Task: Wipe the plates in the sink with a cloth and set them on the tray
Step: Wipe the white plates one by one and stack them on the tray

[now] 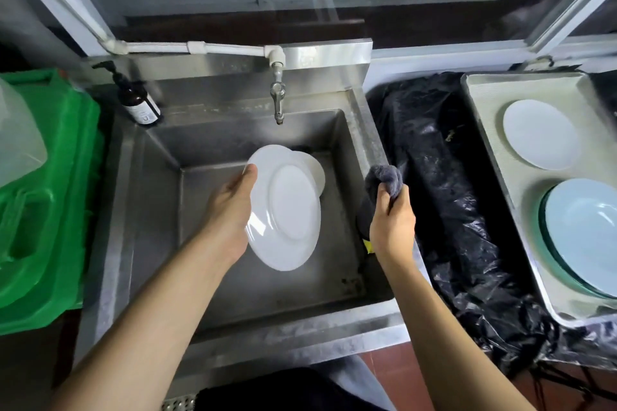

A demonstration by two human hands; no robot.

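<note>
**Cloth to the right of a tilted plate: the gap the wipe has to close**

Your right hand (392,223) is closing in a fist around a bunched dark grey cloth (384,182), which is bulging out above the knuckles near the right wall of the stainless steel sink (160,210). A scrap of yellow is showing under that hand; you cannot tell what it is.

To the left of it, apart from the cloth and not touching it, your left hand (230,210) is gripping a round white ceramic plate (287,210) by its left edge, thumb lying at the upper rim. The plate is hanging tilted above the basin, underside and foot ring facing the camera and the cloth, its long axis running from upper left to lower right. Judged from this, the cloth hand is the nearer one to the plate's exposed face and needs to travel leftward to meet it.

Behind the held plate, a second white dish (317,173) is waiting in the sink, mostly hidden.

Well to the right, beyond a crumpled black plastic sheet (450,177), the pale rectangular metal tray (490,157) is already carrying a small white plate (541,133) and a stack of pale blue glass plates (584,233).
</note>
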